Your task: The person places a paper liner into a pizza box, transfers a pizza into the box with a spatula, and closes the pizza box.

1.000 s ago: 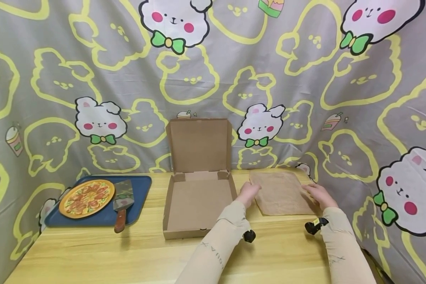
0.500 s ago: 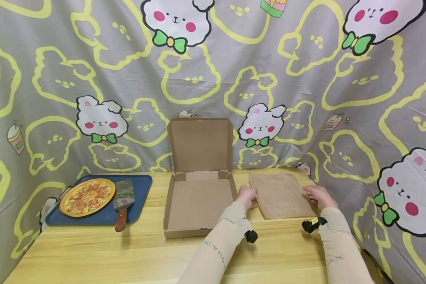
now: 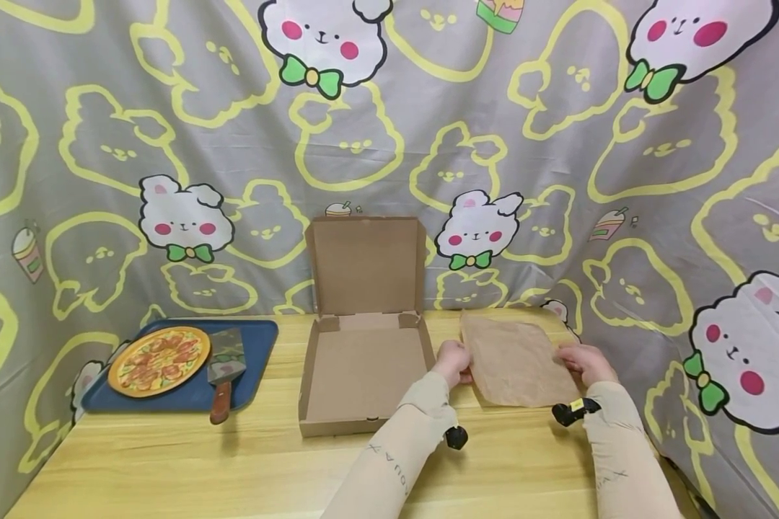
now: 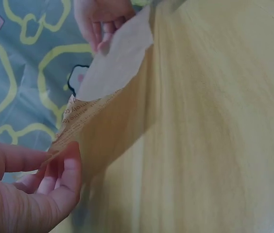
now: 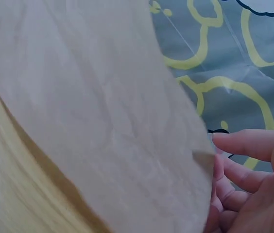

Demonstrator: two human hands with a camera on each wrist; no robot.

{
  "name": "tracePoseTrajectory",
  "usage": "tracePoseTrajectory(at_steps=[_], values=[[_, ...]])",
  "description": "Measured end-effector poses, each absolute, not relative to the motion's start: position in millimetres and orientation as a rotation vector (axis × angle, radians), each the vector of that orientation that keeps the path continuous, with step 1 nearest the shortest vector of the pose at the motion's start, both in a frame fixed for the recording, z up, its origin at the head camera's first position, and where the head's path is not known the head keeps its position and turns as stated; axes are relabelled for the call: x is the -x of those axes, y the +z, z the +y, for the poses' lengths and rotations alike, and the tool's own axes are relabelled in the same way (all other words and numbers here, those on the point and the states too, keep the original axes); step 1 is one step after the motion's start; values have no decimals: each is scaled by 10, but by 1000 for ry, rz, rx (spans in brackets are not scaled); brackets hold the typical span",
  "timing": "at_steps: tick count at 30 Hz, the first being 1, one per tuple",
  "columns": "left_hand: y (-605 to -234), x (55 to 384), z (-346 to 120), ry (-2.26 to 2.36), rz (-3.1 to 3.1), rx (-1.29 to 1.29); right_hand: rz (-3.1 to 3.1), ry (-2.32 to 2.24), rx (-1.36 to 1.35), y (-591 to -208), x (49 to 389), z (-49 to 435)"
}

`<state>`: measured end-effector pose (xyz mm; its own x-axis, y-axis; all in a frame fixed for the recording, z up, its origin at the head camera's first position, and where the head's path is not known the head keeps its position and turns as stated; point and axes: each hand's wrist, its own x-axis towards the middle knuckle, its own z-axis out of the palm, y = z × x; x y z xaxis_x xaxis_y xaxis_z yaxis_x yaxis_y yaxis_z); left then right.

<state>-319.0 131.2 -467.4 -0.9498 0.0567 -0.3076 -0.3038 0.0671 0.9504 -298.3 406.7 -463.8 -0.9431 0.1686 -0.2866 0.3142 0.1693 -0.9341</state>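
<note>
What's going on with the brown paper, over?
Left hand pinching one edge, right hand holding the opposite edge. Brown paper lifted, at least partly. Nothing lying on it.

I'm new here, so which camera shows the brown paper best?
The head view: the brown paper fits in frame. The left wrist view shows a slanted strip with lettering; the right wrist view, a cropped close-up.

Paper sheet [image 3: 516, 360]: thin, light brown, roughly square, softly creased; lettering printed on underside. Held by opposite side edges, left hand [image 3: 454, 362] at one, right hand [image 3: 587, 362] at the other. Near edge raised off desk [image 3: 234, 476], shadow beneath. Position: just right of the open cardboard box [image 3: 366, 375].
</note>
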Motion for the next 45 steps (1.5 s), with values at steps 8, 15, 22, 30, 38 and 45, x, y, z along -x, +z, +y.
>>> tracePoseTrajectory(at_steps=[8,15,22,30,38,45], values=[[-4567,3172,1185,2045,2003,169,2021,-2040,-434,-4611,2954,4101],[-4492,3173,1074,2094,1902,64,1976,-2036,-332,-4560,2932,4115],[-4395,3176,917,2095,1905,-1,2109,-1938,-238,-4416,2936,4070],[-4259,3177,656,2144,1932,-47,2113,-1861,-113,-4244,2981,3950],[-4108,3154,307,2167,1958,-42,2105,-1860,-63,-4074,3004,3660],[-4036,3108,-59,2159,1988,-32,2041,-1900,14,-3985,3023,3354]])
